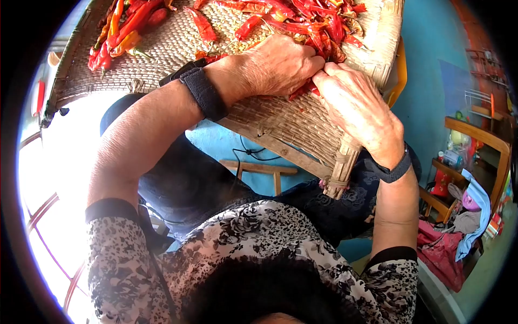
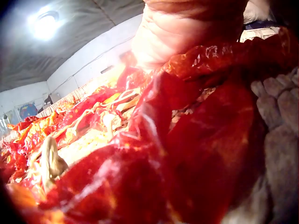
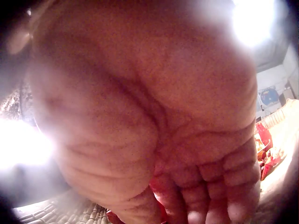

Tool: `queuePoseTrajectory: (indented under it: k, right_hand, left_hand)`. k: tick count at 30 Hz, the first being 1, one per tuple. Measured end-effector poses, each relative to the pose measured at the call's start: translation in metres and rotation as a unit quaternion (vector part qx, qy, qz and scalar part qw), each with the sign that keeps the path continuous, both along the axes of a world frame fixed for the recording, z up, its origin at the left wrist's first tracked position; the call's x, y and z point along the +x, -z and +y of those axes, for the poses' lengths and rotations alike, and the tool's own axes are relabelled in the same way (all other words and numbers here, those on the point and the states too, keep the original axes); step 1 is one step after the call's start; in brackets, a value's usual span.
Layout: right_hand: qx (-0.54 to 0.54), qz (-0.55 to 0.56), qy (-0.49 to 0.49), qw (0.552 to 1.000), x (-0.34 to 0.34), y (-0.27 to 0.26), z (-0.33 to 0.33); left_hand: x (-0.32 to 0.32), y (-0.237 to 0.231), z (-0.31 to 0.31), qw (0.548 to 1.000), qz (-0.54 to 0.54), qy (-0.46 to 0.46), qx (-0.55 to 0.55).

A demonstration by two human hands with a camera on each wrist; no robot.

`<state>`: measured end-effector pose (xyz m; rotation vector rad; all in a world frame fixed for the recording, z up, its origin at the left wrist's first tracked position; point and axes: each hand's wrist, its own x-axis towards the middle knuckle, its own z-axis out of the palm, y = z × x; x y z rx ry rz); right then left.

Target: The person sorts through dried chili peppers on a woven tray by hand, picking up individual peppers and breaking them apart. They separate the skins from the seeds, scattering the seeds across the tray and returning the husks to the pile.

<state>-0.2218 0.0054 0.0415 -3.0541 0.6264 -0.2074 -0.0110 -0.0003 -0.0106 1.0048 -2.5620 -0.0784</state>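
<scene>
Near the right edge of the tan woven tray [image 1: 280, 116], left hand [image 1: 281, 63] and right hand [image 1: 356, 102] pinch a wrinkled red chilli [image 1: 314, 89], seemingly splitting it; next calls for gentle pulling

Woven tray [image 1: 280, 120]; red chillies [image 1: 335, 27] heaped; orange-red cluster [image 1: 132, 24] at left; pale seeds [image 1: 227, 24] scattered between.
</scene>
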Motion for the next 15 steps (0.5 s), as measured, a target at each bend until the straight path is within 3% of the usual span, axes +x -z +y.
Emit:
queuePoseTrajectory:
  k: [15]
  right_hand:
    - [0.022, -0.033, 0.006, 0.999, -0.0033, -0.0026, 0.0066]
  left_hand:
    - [0.0005, 0.0019, -0.0008, 0.999, 0.018, 0.014, -0.022]
